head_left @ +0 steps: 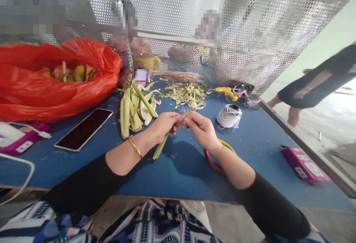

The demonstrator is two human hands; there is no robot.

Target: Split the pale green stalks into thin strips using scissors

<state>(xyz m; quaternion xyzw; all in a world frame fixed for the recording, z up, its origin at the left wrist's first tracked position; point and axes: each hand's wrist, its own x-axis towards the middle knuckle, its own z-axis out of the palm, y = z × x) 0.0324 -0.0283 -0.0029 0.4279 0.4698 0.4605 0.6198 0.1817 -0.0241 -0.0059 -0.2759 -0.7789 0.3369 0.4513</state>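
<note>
My left hand [164, 126] is closed on a green leaf strip [160, 149] whose lower end hangs down toward the blue table [180, 165]. My right hand [201, 128] pinches the strip's top end right beside the left fingers. Under my right wrist lie red and yellow rings [213, 161]. A pile of green and pale leaf strips [135, 109] sits just beyond my left hand. Thin leaf shreds [187, 95] lie further back. A spool of white thread [229, 116] stands to the right of my hands.
An orange plastic bag [55, 76] with fruit fills the far left. A black phone [85, 129] lies left of the pile. Pink devices sit at the left edge [19, 145] and at the right [306, 165]. A perforated metal screen [250, 32] backs the table. Another person [314, 83] stands at the right.
</note>
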